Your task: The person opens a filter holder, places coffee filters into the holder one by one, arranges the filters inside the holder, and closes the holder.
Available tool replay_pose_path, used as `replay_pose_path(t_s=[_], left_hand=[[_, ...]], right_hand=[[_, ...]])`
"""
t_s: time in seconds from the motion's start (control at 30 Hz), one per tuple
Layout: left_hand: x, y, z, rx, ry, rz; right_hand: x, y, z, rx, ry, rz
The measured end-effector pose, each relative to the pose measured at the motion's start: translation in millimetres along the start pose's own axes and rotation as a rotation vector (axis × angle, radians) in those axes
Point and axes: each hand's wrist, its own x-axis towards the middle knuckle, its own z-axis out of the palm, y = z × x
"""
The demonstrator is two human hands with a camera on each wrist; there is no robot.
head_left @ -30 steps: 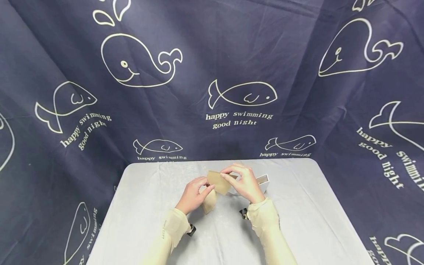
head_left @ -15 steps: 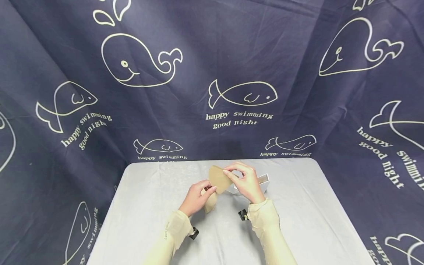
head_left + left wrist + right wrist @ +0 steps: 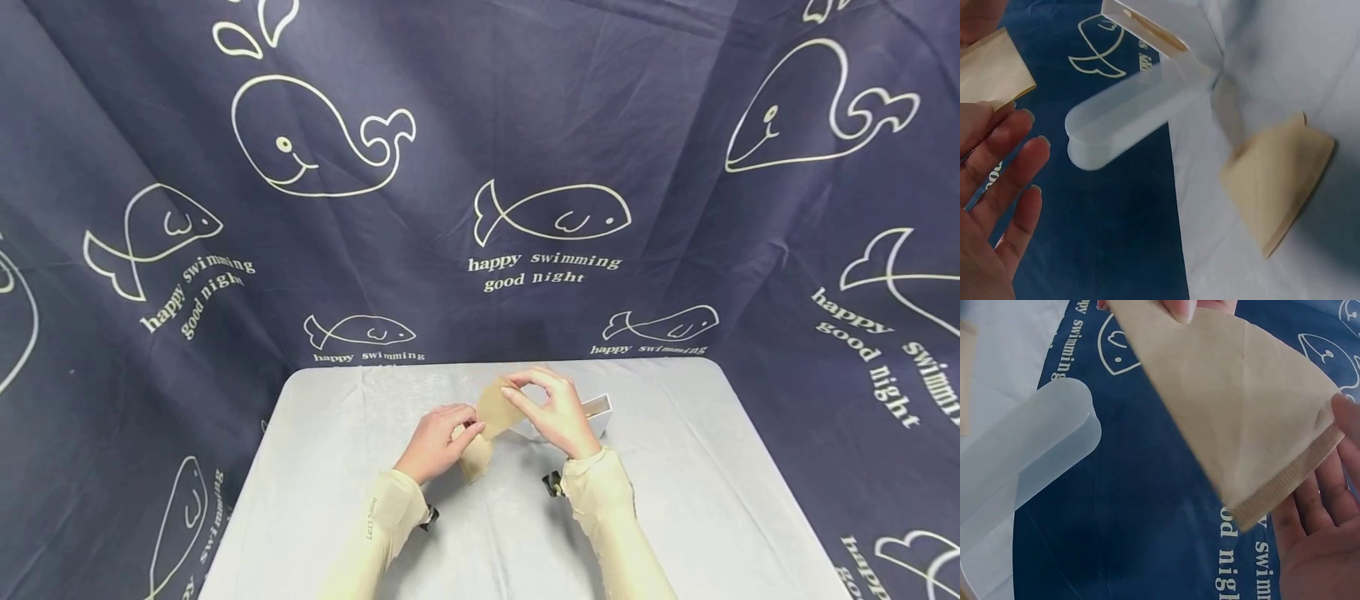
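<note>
A brown paper coffee filter [image 3: 497, 408], fan-shaped with a crimped seam, is held up between both hands above the table. My left hand [image 3: 441, 442] pinches its lower left part between thumb and fingers. At its upper right edge my right hand [image 3: 551, 410] pinches it, with the thumb on the near face in the right wrist view. A second coffee filter [image 3: 1282, 181] rests on the table beneath my left hand. Behind my right hand stands a white box [image 3: 602, 423] with brown paper inside. A translucent rounded plastic case [image 3: 1122, 119] lies beside the box.
A pale cloth covers the table [image 3: 675, 500], which ends at a dark blue curtain [image 3: 450, 108] printed with fish and whales. Small black devices [image 3: 553, 483] are strapped at both wrists.
The held coffee filter has turned and spread so its curved edge shows at the top. My left hand has shifted slightly right and then back; my right hand stays nearly in place.
</note>
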Motion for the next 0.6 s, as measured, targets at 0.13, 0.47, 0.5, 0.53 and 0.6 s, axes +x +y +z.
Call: replay_pose_path(t_s=[0.13, 0.47, 0.5, 0.53, 0.6], left_hand=[[-0.6, -1.2, -0.4, 0.012, -0.014, -0.014], [-7.4, 4.1, 1.2, -0.145, 0.033, -0.182], [-7.7, 4.6, 1.1, -0.158, 0.047, -0.185], [-7.9, 5.0, 1.0, -0.174, 0.058, -0.184], [-7.7, 5.3, 0.7, -0.192, 0.079, -0.173]], right_hand=[[0.3, 1.3, 1.0, -0.01, 0.004, -0.023], [-0.1, -1.7, 2.8, 0.129, 0.069, 0.033], [0.5, -6.3, 1.8, 0.156, 0.076, 0.034], [0.9, -10.8, 0.9, 0.18, 0.084, 0.037], [1.1, -18.8, -0.5, 0.217, 0.099, 0.043]])
